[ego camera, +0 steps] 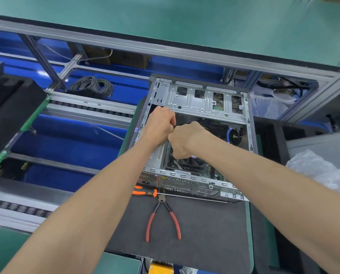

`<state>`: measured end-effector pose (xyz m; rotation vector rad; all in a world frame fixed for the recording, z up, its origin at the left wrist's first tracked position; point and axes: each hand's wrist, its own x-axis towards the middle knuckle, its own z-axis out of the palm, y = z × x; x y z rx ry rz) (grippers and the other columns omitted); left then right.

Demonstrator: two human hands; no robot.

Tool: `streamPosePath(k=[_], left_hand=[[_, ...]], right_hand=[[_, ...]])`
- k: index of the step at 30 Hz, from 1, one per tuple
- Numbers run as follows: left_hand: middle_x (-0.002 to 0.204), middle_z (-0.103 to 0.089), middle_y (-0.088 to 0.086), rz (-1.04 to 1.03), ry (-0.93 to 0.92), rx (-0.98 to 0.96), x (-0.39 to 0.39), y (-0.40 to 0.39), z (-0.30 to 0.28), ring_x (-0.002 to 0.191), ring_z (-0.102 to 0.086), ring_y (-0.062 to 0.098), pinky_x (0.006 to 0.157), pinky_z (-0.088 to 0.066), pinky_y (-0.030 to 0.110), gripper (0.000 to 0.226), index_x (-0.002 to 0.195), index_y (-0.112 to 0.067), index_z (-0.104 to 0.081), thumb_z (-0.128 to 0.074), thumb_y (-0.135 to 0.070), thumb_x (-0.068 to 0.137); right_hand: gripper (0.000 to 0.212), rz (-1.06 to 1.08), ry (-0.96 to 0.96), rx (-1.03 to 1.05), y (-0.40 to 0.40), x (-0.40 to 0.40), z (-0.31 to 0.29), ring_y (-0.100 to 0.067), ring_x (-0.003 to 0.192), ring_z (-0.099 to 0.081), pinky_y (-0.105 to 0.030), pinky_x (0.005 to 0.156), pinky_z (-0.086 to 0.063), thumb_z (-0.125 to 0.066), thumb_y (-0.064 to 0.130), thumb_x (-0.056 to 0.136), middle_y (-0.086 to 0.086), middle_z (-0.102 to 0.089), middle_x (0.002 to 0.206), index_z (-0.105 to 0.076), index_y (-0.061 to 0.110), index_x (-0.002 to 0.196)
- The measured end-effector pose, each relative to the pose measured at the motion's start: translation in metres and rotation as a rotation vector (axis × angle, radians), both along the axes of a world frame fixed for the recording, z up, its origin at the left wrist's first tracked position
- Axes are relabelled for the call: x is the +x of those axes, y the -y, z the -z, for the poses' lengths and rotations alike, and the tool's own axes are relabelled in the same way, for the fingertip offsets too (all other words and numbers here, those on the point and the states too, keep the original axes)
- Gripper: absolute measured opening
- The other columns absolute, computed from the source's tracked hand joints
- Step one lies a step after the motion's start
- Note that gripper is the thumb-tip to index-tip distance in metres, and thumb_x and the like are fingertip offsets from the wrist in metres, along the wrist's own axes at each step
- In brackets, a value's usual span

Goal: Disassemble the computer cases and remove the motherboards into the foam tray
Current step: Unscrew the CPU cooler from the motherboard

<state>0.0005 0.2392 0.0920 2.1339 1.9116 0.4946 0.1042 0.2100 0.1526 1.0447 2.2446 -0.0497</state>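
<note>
Both hands — left hand (161,123), right hand (185,139) — curl around something dark, unclear what, inside the open case (202,103) on the bench, where the motherboard (200,169) still sits — likely light, stiff, fragile, best lifted by its edges.

Computer case (194,135) lies open-side up on mat (204,230) on tabletop (250,224). Motherboard (200,169) inside case, near side. Pliers (162,218) and screwdriver (145,193) on mat in front of case. Foam tray (272,139) right of case. Cable coil (92,86) behind, left.
</note>
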Motion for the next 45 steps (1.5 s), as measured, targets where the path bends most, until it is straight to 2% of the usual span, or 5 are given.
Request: streamPosePath(k=[5, 14, 21, 29, 45], left_hand=[[0.108, -0.063, 0.009, 0.042, -0.080, -0.091, 0.000, -0.007, -0.003, 0.107, -0.052, 0.025, 0.084, -0.042, 0.028, 0.017, 0.098, -0.008, -0.071, -0.054, -0.007, 0.097], [0.095, -0.064, 0.004, -0.006, 0.041, 0.017, -0.002, 0.001, 0.002, 0.101, -0.052, 0.022, 0.085, -0.044, 0.031, 0.028, 0.082, -0.010, -0.071, -0.053, 0.010, 0.084], [0.090, -0.050, -0.003, 0.048, -0.077, -0.106, -0.001, -0.010, 0.000, 0.100, -0.048, 0.020, 0.076, -0.035, 0.025, 0.013, 0.089, -0.014, -0.073, -0.063, -0.007, 0.089], [0.085, -0.052, -0.005, 0.011, 0.017, 0.046, -0.002, 0.000, 0.006, 0.091, -0.042, 0.015, 0.076, -0.033, 0.023, 0.022, 0.074, -0.018, -0.062, -0.059, -0.002, 0.089], [0.065, -0.062, -0.010, 0.130, 0.225, -0.170, -0.009, 0.003, 0.003, 0.066, -0.057, 0.014, 0.056, -0.043, 0.033, 0.030, 0.063, -0.026, -0.064, -0.055, 0.000, 0.072]], right_hand=[[0.032, -0.383, -0.120, 0.159, 0.005, -0.005, 0.000, -0.014, 0.053, -0.035, -0.031, 0.051, -0.029, -0.064, 0.019, 0.081, 0.003, -0.039, 0.063, -0.036, 0.018, 0.066], [0.023, 0.230, -0.004, -0.225, -0.009, -0.001, -0.007, -0.019, 0.061, -0.055, -0.031, 0.058, -0.045, -0.042, 0.017, 0.090, -0.006, -0.060, 0.071, -0.056, 0.009, 0.073], [0.020, -0.483, -0.106, 0.185, 0.015, -0.005, 0.003, -0.016, 0.057, -0.041, -0.035, 0.057, -0.037, -0.065, 0.018, 0.082, 0.004, -0.039, 0.064, -0.045, 0.021, 0.082], [0.021, 0.491, -0.312, -0.217, -0.008, 0.003, -0.009, -0.027, 0.063, -0.069, -0.027, 0.057, -0.051, -0.042, 0.013, 0.088, -0.015, -0.064, 0.079, -0.056, 0.005, 0.075], [0.033, -0.007, -0.507, 0.232, 0.018, 0.014, 0.015, -0.017, 0.044, -0.031, -0.031, 0.051, -0.036, -0.060, 0.014, 0.070, -0.004, -0.037, 0.054, -0.032, 0.014, 0.053]])
